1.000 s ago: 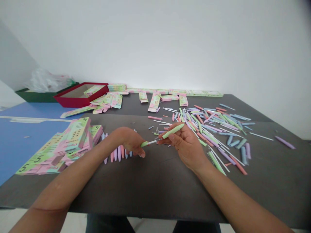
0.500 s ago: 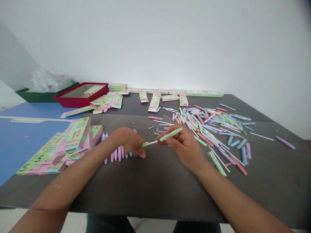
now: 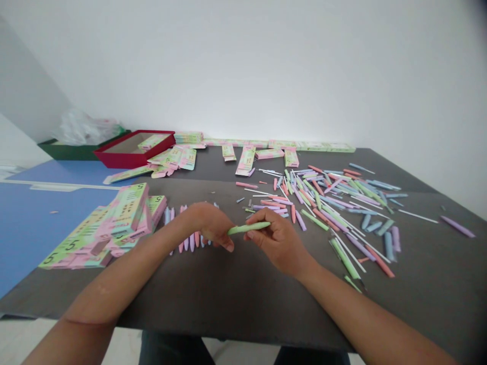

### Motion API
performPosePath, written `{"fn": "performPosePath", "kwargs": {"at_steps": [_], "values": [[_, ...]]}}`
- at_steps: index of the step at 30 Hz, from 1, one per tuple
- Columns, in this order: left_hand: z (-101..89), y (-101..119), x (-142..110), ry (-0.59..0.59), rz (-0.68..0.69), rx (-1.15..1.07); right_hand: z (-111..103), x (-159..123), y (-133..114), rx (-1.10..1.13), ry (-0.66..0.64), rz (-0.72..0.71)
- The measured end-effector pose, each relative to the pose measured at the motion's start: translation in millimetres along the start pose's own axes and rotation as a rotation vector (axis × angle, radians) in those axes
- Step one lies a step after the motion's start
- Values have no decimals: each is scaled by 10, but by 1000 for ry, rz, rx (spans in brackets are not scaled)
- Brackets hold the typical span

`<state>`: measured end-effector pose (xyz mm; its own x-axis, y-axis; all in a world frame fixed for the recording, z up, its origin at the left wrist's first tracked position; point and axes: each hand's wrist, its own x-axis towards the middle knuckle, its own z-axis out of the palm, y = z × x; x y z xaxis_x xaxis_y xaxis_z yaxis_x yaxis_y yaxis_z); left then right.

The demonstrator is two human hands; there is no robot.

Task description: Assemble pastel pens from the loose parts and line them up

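Note:
A light green pen (image 3: 249,228) lies level between my two hands above the dark table. My left hand (image 3: 213,223) is closed on the pen's left end, with the wrist bent over and some fingers hidden. My right hand (image 3: 279,243) pinches the barrel near its right end, between thumb and fingers. No white refill shows along the pen. Beneath my left hand and forearm, a row of pastel pens (image 3: 186,244) lies side by side, partly covered.
Loose barrels, white refills and small pen parts (image 3: 335,203) are scattered at the right. Printed boxes (image 3: 125,210) are stacked at the left. Behind them stand a red tray (image 3: 133,159) and a green tray (image 3: 72,152) with a plastic bag (image 3: 85,126). More flat boxes (image 3: 245,161) lie along the wall.
My right hand has moved left and slightly down, bringing the green barrel up to the piece in my left hand. The white refill between them is now covered. The view has shifted slightly.

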<state>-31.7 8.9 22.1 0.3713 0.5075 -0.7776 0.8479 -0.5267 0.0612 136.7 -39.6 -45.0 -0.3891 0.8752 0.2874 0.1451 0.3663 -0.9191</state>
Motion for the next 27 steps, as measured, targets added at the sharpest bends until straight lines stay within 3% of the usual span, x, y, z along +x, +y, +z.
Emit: {"fn": "performPosePath", "kwargs": {"at_steps": [17, 27], "values": [[11, 67, -24, 25, -22, 70, -106, 41, -142, -364, -5, -75], [6, 67, -27, 32, 9, 50, -94, 12, -135, -318, 10, -86]]}}
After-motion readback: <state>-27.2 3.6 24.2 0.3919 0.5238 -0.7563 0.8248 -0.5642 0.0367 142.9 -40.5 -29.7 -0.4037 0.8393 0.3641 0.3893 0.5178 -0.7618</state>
